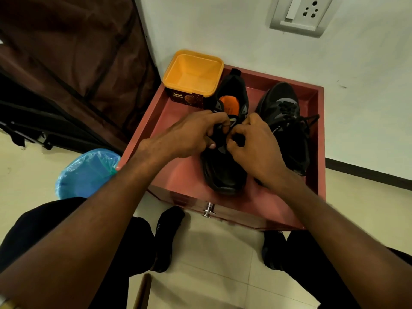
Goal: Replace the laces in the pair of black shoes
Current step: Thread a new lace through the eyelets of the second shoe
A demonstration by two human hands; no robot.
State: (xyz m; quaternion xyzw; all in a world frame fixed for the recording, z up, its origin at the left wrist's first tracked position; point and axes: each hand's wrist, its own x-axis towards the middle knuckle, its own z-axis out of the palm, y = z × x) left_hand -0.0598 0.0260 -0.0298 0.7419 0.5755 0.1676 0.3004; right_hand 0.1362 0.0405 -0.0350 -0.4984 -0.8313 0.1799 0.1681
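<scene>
Our left hand (196,132) and right hand (252,141) pinch the black lace (227,130) over the unlaced shoe (225,170) at the bench's (178,175) middle.

**A room in a home**

I see cream floor tiles (214,248), a white wall with a socket plate (301,14), a brown fabric wardrobe (73,63), a lined bin (87,172) and a low red drawer unit (234,217).

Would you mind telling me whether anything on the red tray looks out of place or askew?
Slightly. The two shoes point opposite ways: the left shoe has its toe towards the person, the right shoe its toe towards the wall, with loose laces trailing off to the side. The yellow tub sits open, lidless.
</scene>
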